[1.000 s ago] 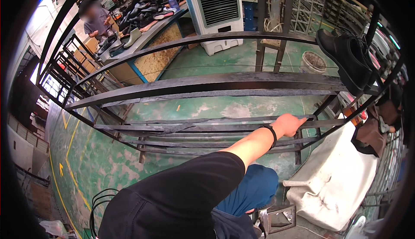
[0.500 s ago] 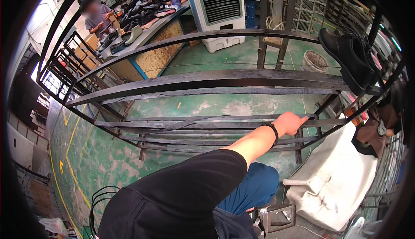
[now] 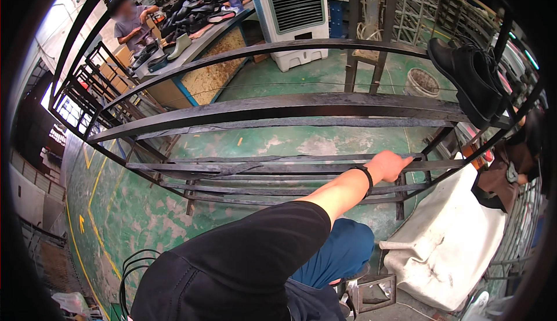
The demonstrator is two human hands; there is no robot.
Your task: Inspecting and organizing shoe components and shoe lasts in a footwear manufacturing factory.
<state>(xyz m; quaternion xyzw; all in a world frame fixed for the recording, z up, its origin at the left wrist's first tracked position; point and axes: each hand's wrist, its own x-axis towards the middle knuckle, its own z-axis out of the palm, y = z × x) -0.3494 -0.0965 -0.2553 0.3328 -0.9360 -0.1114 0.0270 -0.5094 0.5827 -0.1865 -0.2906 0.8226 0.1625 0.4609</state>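
Note:
My left arm, in a black sleeve, reaches across to the right over a low part of a dark metal rack (image 3: 278,107). At its end my left hand (image 3: 387,166), a dark band on the wrist, is closed around a lower rail (image 3: 441,164) near its right end, the index finger stretched along it. The fingertips on the far side are hidden. My right hand does not show. A pair of black lace-up shoes (image 3: 469,80) rests on the rack's upper rail at the right, beyond my left hand.
A white sheet-covered block (image 3: 447,245) stands at the lower right, beside a small metal frame (image 3: 374,293). Beyond the rack are a white air cooler (image 3: 293,16), a bucket (image 3: 422,82) and a bench (image 3: 212,65) piled with shoes. A person (image 3: 132,25) sits behind it.
My left hand and arm stay in place on the rail. The person behind the bench has shifted their head slightly and raised one hand a little.

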